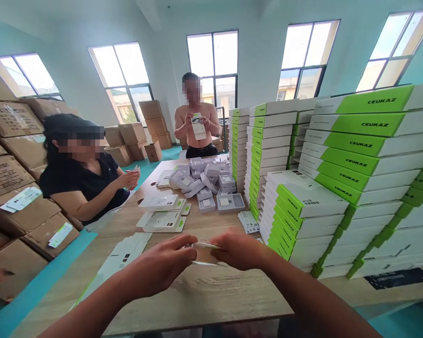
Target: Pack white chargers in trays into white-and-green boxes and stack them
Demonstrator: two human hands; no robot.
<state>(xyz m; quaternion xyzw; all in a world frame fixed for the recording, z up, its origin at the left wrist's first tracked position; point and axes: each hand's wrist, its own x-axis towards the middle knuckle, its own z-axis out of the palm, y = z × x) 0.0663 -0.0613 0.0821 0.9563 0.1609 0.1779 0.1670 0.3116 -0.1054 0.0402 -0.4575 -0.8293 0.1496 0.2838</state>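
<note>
- Your left hand (162, 265) and right hand (238, 249) are close together, both pinching a thin clear sleeve (203, 253) above the near edge of the wooden table (204, 291).
- Flat cartons (118, 258) lie just left.
- Stacked green-and-white boxes (303, 211) stand to your right.

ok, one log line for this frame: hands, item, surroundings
left hand: gripping clear plastic sleeve | right hand: gripping same sleeve | over wooden table | green-white boxes stacked right
</note>
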